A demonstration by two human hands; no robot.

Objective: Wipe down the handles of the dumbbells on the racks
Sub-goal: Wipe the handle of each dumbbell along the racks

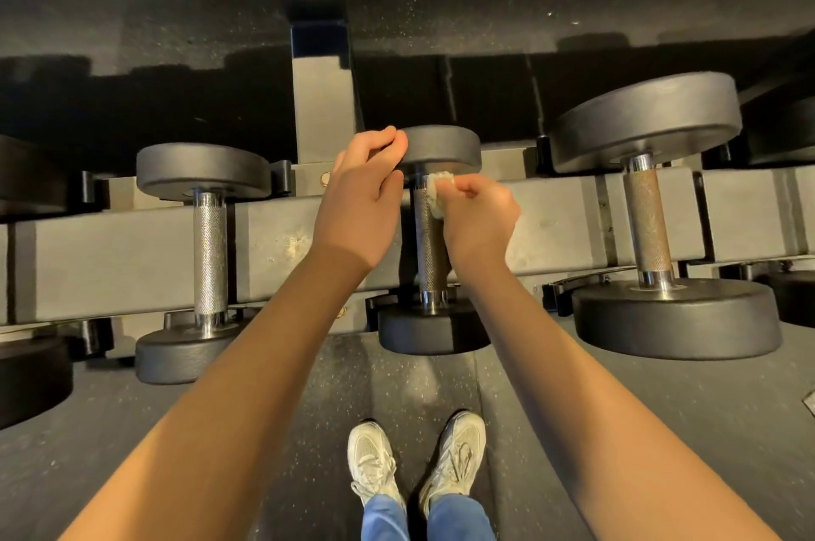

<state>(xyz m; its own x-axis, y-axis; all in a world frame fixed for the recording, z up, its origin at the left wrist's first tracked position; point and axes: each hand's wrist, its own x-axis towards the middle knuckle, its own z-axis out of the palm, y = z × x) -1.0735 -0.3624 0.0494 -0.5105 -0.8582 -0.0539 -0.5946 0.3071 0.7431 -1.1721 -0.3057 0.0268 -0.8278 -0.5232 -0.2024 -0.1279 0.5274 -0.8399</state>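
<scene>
Mid-wipe at rack (110, 258). Right hand (480, 218) pinching crumpled white cloth (436, 193) against far end of handle (430, 251) on middle dumbbell (434, 326), frame centre. Left hand (361, 205) curled over its far head, steadying. Near stretch of handle seemingly still to do. Small dumbbell (210, 254) at 9 o'clock, big dumbbell (647, 223) at 3 o'clock: cleaned or not, impossible to tell.

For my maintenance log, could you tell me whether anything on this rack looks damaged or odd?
The large black dumbbell on the right has a brownish, rusty-looking knurled handle; the left dumbbell's handle is bright silver.
</scene>
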